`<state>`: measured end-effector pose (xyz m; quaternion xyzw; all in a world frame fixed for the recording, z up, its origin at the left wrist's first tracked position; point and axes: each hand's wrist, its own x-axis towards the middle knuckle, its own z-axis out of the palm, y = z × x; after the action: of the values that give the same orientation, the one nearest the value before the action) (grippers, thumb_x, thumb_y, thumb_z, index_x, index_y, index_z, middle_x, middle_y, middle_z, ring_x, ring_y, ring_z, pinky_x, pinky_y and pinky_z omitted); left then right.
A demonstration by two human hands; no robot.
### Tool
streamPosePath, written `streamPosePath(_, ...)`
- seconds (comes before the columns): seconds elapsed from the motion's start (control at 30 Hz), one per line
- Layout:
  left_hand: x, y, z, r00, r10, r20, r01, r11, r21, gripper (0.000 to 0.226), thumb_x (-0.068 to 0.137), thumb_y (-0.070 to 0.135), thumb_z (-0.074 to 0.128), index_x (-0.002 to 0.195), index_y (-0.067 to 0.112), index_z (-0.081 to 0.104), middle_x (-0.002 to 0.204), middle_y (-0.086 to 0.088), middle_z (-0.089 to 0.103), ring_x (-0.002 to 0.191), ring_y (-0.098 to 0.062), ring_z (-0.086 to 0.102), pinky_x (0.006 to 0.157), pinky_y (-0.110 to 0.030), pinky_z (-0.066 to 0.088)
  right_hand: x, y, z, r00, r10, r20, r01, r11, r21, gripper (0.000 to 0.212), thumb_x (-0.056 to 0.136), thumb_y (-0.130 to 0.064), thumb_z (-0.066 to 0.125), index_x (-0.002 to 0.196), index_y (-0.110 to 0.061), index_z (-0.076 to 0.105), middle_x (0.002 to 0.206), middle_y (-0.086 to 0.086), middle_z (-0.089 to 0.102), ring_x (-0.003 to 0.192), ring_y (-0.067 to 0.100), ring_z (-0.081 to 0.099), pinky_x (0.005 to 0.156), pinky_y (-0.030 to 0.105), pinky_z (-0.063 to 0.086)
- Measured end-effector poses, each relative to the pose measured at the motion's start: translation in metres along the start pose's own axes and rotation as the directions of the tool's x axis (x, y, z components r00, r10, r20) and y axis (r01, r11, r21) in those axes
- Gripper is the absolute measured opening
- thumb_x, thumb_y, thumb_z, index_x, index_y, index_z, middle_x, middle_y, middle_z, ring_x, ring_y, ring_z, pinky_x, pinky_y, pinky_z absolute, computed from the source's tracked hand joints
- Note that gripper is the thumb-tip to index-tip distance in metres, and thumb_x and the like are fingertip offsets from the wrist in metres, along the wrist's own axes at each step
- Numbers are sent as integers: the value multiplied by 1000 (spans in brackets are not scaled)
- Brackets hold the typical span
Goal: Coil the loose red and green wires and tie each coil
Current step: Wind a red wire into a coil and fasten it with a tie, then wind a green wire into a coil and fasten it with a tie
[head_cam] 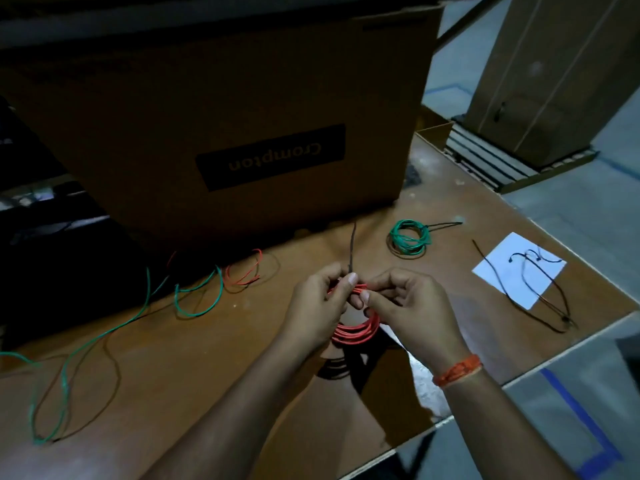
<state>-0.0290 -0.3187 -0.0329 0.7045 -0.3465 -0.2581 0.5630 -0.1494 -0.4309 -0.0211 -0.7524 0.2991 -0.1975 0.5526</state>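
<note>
Both hands, left hand (317, 303) and right hand (412, 308), pinch the red coil (356, 332) mid-tabletop, cinching a dark tie (352, 251); green coil (408, 236) at 1 o'clock already tied (loose green wire (104, 336) and red wire (242, 271) at 9–10 o'clock remain).

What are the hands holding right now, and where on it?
Both the left hand and the right hand pinch the red wire coil at its top, where a black tie sticks up; the rest of the coil hangs below.
</note>
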Motion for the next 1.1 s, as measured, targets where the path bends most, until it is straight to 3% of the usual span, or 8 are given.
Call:
streamPosePath(0.1,14,7,27,999,35,20,-36,998,57,14,104,19,55,102,20,68,74,3,69,58,-2,58,54,-18,43,-1,11,-19,992,-4,-124,3,1000,-13,10,85,-15,80,83,-23,75,76,-1,77,72,16,75,75,51,62)
streamPosePath(0.2,32,6,51,994,54,91,-66,989,130,13,103,24,55,106,28,67,88,1,72,75,-13,69,68,-41,60,-4,21,-36,968,-13,-250,-5,997,-73,14,86,-11,79,80,-23,75,69,-6,74,66,8,72,70,42,62)
streamPosePath(0.33,57,6,75,975,64,212,-107,975,197,19,102,29,55,118,37,61,102,7,71,89,-6,70,84,-42,59,5,43,-56,926,-47,-375,-20,985,-173,10,86,-15,79,83,-24,76,73,-11,73,70,1,71,67,37,62)
streamPosePath(0.5,86,11,102,962,34,270,-127,934,335,40,100,34,55,140,37,49,137,3,55,123,-13,55,103,-42,51,32,63,-84,880,-42,-473,-107,953,-284,5,87,-16,76,90,-20,78,79,-10,74,77,5,70,70,22,55)
streamPosePath(0.67,100,4,111,982,-22,186,-50,925,378,42,101,35,54,142,29,50,138,1,54,124,-12,54,105,-41,51,69,75,-102,847,15,-531,-238,905,-354,7,88,-15,73,92,-15,79,84,3,77,81,21,71,78,35,59)
streamPosePath(0.77,99,-2,108,990,-27,136,-30,918,396,32,100,34,56,131,27,61,126,3,56,116,-10,58,103,-40,51,82,81,-106,852,55,-520,-310,854,-419,8,87,-20,74,90,-16,79,82,4,76,80,23,69,75,29,55)
streamPosePath(0.97,86,-12,91,998,-55,16,46,931,363,32,89,50,51,112,36,67,115,11,56,103,-7,65,96,-42,55,89,90,-98,854,-15,-521,-279,831,-481,41,89,-43,62,104,-9,78,96,14,74,97,34,63,85,36,53)
streamPosePath(1.1,74,-13,73,997,-53,-47,67,931,360,34,88,52,51,112,34,68,115,13,56,106,-8,64,94,-43,56,77,70,-89,832,-121,-541,-221,823,-524,44,93,-44,59,114,-8,72,110,19,65,108,36,49,88,41,43)
